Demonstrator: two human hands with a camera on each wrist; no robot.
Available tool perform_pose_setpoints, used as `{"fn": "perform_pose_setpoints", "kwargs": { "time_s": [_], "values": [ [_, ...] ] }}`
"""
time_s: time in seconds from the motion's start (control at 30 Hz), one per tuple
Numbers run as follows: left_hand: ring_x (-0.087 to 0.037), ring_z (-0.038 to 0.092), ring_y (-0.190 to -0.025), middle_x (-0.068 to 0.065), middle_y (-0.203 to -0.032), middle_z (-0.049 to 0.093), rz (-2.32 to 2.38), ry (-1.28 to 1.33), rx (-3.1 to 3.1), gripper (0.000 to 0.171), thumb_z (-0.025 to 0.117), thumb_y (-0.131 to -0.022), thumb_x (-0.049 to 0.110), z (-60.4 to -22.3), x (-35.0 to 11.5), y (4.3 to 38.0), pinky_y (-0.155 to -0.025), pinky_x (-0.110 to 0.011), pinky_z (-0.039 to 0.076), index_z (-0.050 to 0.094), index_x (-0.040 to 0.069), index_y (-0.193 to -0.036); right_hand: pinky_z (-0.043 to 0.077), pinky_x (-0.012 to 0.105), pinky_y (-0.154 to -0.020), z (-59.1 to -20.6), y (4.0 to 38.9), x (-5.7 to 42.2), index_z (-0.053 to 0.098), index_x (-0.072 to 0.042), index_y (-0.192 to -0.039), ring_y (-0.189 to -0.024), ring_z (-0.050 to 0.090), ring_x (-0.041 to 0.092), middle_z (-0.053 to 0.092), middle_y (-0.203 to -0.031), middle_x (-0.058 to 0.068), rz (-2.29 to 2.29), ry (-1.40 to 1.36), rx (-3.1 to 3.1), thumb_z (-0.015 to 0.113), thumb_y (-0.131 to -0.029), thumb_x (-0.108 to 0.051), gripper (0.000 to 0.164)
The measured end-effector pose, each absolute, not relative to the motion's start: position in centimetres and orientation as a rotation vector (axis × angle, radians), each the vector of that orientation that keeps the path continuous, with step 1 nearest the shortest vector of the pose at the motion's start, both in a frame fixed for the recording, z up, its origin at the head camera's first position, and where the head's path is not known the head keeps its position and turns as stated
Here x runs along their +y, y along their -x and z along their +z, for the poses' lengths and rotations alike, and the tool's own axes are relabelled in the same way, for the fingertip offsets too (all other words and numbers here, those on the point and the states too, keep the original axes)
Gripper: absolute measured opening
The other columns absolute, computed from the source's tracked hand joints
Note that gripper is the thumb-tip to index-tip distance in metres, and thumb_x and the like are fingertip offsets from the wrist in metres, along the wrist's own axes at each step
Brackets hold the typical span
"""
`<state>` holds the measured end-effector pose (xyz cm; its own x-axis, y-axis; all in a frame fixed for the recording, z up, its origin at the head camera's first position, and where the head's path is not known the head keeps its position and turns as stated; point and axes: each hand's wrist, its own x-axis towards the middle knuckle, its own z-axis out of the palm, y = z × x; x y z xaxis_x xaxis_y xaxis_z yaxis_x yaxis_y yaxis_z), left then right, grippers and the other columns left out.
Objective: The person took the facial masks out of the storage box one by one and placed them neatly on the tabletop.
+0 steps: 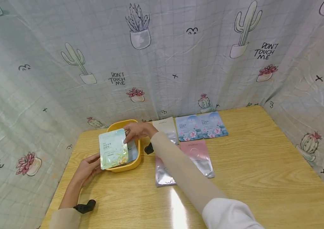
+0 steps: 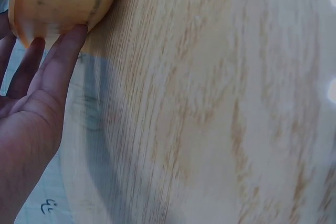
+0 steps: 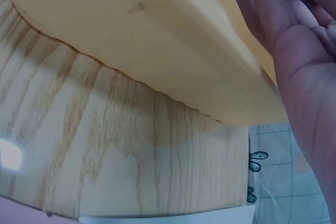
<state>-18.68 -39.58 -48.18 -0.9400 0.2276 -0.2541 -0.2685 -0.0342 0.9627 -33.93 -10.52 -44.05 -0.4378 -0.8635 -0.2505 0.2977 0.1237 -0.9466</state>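
A pale green sheet mask packet [image 1: 113,149] with a floral print is tilted over the yellow plastic basket [image 1: 131,166]. My right hand [image 1: 137,131] pinches the packet's upper right edge. Inside the basket, a grey-blue packet [image 1: 132,151] shows partly from behind the green one. At the basket's left side, my left hand [image 1: 88,168] has its fingers extended, part of them hidden by the green packet. The left wrist view shows those fingertips [image 2: 79,30] against the basket's outer wall [image 2: 58,3]. In the right wrist view, my right hand [image 3: 304,51] is above the basket rim, its fingertips out of frame.
Two blue floral packets [image 1: 189,128] lie side by side at the back. Left of them is a cream packet [image 1: 164,127], and in front are pink packets [image 1: 197,156], partly under my right forearm. A printed cactus curtain [image 1: 162,63] borders the wooden table [image 1: 253,165].
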Motion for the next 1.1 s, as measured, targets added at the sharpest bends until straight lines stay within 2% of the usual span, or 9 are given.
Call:
{"fn": "perform_pose_setpoints", "kwargs": {
  "time_s": [0.1,0.23,0.43,0.53,0.7,0.8,0.93,1.03,1.1],
  "values": [
    [-0.011,0.07,-0.107,0.009,-0.12,0.07,2.06,0.054,1.89,0.031,0.055,-0.106,0.01,-48.2,-39.4,18.7,-0.086,-0.028,0.061,0.072,0.031,-0.121,0.048,0.043,-0.107,-44.2,33.8,-10.4,0.059,0.006,-0.105,-0.08,0.058,0.013,0.061,-0.086,0.004,-1.516,0.594,1.464,0.062,-0.095,0.013,0.012],
    [-0.008,0.067,-0.111,0.015,-0.124,0.066,2.047,0.066,1.896,0.035,0.057,-0.105,0.009,-48.2,-39.4,18.6,-0.089,-0.029,0.06,0.067,0.026,-0.134,0.051,0.038,-0.085,-44.4,33.9,-10.1,0.059,0.003,-0.098,-0.077,0.054,0.015,0.058,-0.085,0.005,-1.59,0.558,1.489,0.06,-0.1,0.005,0.003],
    [-0.001,0.061,-0.117,0.015,-0.138,0.054,1.971,0.098,1.962,0.055,0.061,-0.104,0.015,-48.0,-39.2,18.6,-0.094,-0.032,0.058,0.042,0.01,-0.156,0.062,0.043,-0.078,-44.8,34.3,-9.9,0.055,-0.007,-0.141,-0.093,0.068,0.023,0.067,-0.114,0.009,-1.725,0.429,1.398,0.059,-0.104,-0.007,0.037],
    [-0.001,0.062,-0.116,0.007,-0.145,0.049,1.957,0.127,1.976,0.06,0.063,-0.103,0.016,-47.9,-39.1,18.6,-0.095,-0.033,0.058,0.037,0.005,-0.157,0.062,0.034,-0.069,-45.1,34.5,-9.9,0.047,-0.009,-0.151,-0.088,0.068,0.022,0.067,-0.115,0.01,-1.756,0.406,1.386,0.058,-0.104,-0.007,0.048],
    [-0.006,0.064,-0.116,0.007,-0.141,0.05,1.944,0.126,1.989,0.063,0.064,-0.103,0.018,-47.8,-39.2,18.5,-0.094,-0.033,0.058,0.035,0.004,-0.157,0.058,0.043,-0.096,-45.4,34.6,-9.9,0.04,0.0,-0.153,-0.103,0.068,0.027,0.062,-0.13,0.022,-1.816,0.407,1.292,0.052,-0.102,0.01,0.053],
    [-0.009,0.063,-0.118,-0.004,-0.153,0.045,1.944,0.116,1.985,0.061,0.063,-0.103,0.018,-47.8,-39.3,18.6,-0.094,-0.033,0.058,0.037,0.007,-0.157,0.048,0.048,-0.108,-45.4,34.5,-10.0,0.039,0.004,-0.152,-0.116,0.064,0.03,0.058,-0.137,0.025,-1.887,0.389,1.217,0.05,-0.1,0.016,0.055],
    [-0.008,0.062,-0.12,-0.021,-0.166,0.017,1.93,0.117,1.981,0.062,0.062,-0.104,0.018,-47.8,-39.4,18.8,-0.095,-0.033,0.057,0.035,0.007,-0.158,0.057,0.028,-0.091,-45.3,34.3,-10.1,0.046,0.009,-0.142,-0.101,0.063,0.018,0.063,-0.117,0.014,-1.978,0.372,1.21,0.051,-0.101,0.013,0.042],
    [-0.008,0.062,-0.12,-0.023,-0.167,0.01,1.925,0.118,1.974,0.064,0.061,-0.104,0.018,-47.9,-39.3,18.9,-0.097,-0.034,0.057,0.031,0.005,-0.159,0.049,0.019,-0.067,-45.1,34.1,-10.0,0.054,0.006,-0.131,-0.082,0.054,0.012,0.059,-0.102,0.007,-2.0,0.366,1.267,0.054,-0.103,0.005,0.029],
    [-0.008,0.062,-0.119,-0.022,-0.167,0.008,1.926,0.121,1.966,0.065,0.061,-0.104,0.018,-47.9,-39.4,19.0,-0.097,-0.034,0.056,0.029,0.004,-0.159,0.045,0.02,-0.062,-45.0,34.0,-9.7,0.058,0.003,-0.125,-0.077,0.052,0.011,0.059,-0.098,0.005,-1.992,0.374,1.303,0.056,-0.103,0.001,0.022]
  ]
}}
